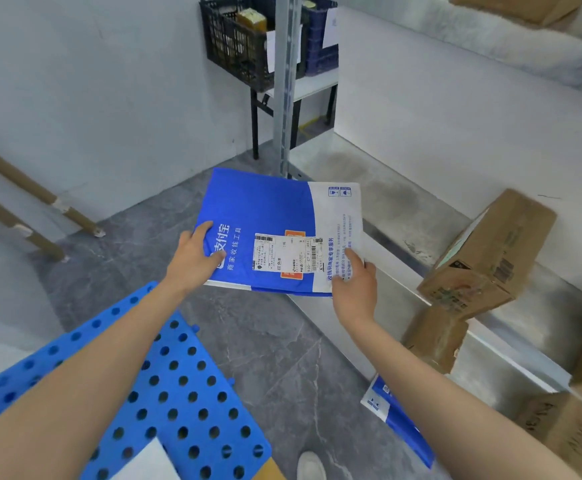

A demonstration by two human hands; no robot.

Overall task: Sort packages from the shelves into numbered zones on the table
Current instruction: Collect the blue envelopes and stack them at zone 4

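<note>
While facing the shelf [369,174], gripped blue mailer [265,209] crosswise mid-frame: left hand [196,259] at blue end, right hand [355,284] at white.

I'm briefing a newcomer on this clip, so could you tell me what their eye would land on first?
The blue and white mailer, mid-frame over the floor, with the left hand holding its left edge and the right hand pinching its near right corner. Next, the blue perforated panel at lower left and a tilted cardboard box on the metal shelf at right.
</note>
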